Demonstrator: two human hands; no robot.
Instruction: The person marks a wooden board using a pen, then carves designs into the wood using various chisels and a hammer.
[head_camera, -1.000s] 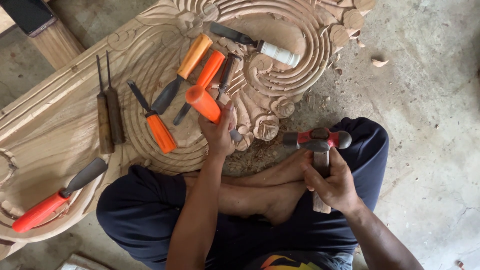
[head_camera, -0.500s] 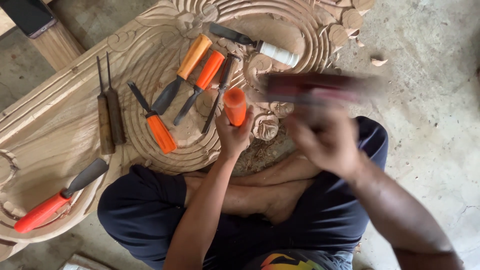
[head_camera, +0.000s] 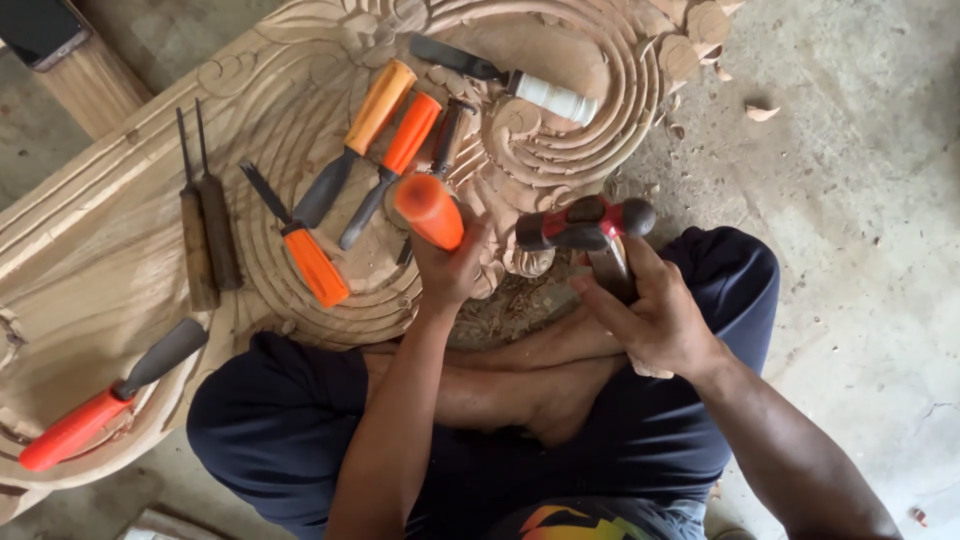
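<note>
A person is sitting cross-legged on a concrete floor (head_camera: 860, 200), looking down at a carved wooden panel (head_camera: 100, 230) that is lying in front of the knees. The left hand (head_camera: 450, 270) is gripping an orange-handled chisel (head_camera: 428, 210), standing it nearly upright on the carving at the panel's near edge. The right hand (head_camera: 655, 320) is closing around the handle of a hammer (head_camera: 585, 225) with a red and black head, holding it just beside the chisel's top.

Spare tools are lying across the panel: two orange chisels (head_camera: 385, 130) side by side, a white-handled one (head_camera: 550, 97) near the far edge, a short orange one (head_camera: 312, 262), two thin dark ones (head_camera: 200, 230), and a long orange one (head_camera: 75, 430) at the near left corner.

A risk, as a judgement: a glancing blow could slide off the rounded handle onto the left thumb, or the blade could skid and scar the scrollwork.

The chisel's blade is hidden behind the left hand, so its exact contact point cannot be made out. The panel is running out of frame at the left and top.
</note>
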